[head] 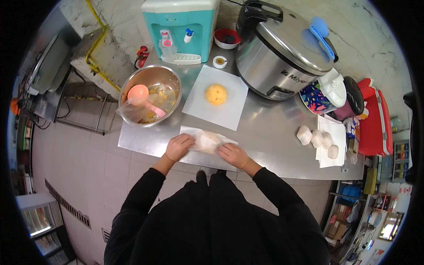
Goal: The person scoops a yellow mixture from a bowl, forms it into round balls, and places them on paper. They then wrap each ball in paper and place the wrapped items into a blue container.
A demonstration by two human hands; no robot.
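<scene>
Near the front edge of the steel table (pixel 271 145), a white paper wrapper (pixel 208 140) is folded around a pale lump that shows through it. My left hand (pixel 180 145) grips the wrapper's left end, fingers curled over the paper. At its right end, my right hand (pixel 234 155) pinches the paper the same way. Just beyond lies a flat white paper sheet (pixel 195 109), with a round mound of orange-yellow rice (pixel 216 94) on its middle. What is inside the wrapper cannot be made out clearly.
Left stands a steel bowl (pixel 179 82) with a pink scoop (pixel 137 93), plastic film and food scraps. Behind are a turquoise water dispenser (pixel 179 36), a red bowl (pixel 227 38) and a large rice cooker (pixel 278 59). Several wrapped bundles (pixel 317 138) lie right, near a red cooler (pixel 371 126).
</scene>
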